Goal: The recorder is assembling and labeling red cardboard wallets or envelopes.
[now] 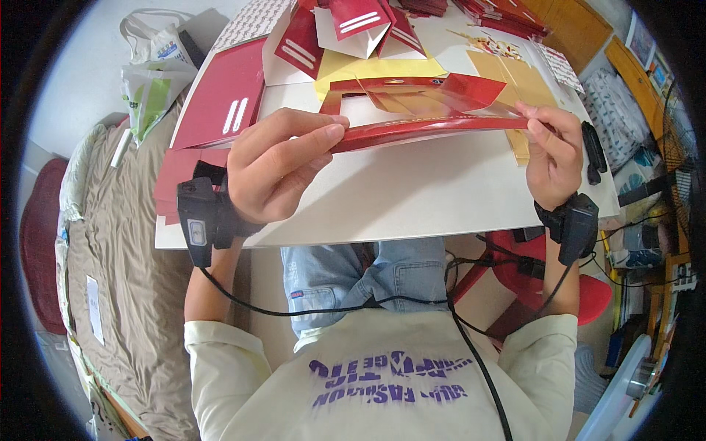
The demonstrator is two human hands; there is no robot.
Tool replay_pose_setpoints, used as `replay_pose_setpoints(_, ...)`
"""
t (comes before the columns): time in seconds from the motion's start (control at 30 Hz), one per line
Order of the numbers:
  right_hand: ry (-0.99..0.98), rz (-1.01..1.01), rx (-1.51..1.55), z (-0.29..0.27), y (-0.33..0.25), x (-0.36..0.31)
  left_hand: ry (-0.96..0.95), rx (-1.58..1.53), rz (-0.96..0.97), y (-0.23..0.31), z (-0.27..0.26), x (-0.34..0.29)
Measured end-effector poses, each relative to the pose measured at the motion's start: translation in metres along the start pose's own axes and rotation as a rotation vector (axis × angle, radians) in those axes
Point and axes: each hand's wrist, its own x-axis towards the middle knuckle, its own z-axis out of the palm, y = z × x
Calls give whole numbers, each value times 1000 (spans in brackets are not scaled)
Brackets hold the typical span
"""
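Observation:
A glossy red folded cardboard piece [430, 126] with a cut-out window and raised flaps is held up above the white table [412, 198]. My left hand [278, 165] pinches its left end between thumb and fingers. At its right end my right hand [553, 151] grips the near edge in the same way. The piece is tilted, with its far side resting over a yellow sheet [338, 77]; whether it touches that sheet I cannot tell. Through the window a paler inner layer shows.
Dark red folded cards with white slots [220, 95] lie at the table's left, and more folded red pieces [353, 18] stand at the back. Red stacks [500, 18], tan card strips [507, 70] and small scattered bits sit back right. A black cable [331, 312] crosses my lap.

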Motion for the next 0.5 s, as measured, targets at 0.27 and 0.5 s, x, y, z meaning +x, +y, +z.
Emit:
replay_pose_setpoints(0.27, 16, -20, 4, 0, 0, 0, -48, -48, -6, 1, -2, 1)
replay_pose_setpoints(0.5, 25, -28, -6, 2, -3, 3, -30, 18, -26, 4, -2, -3)
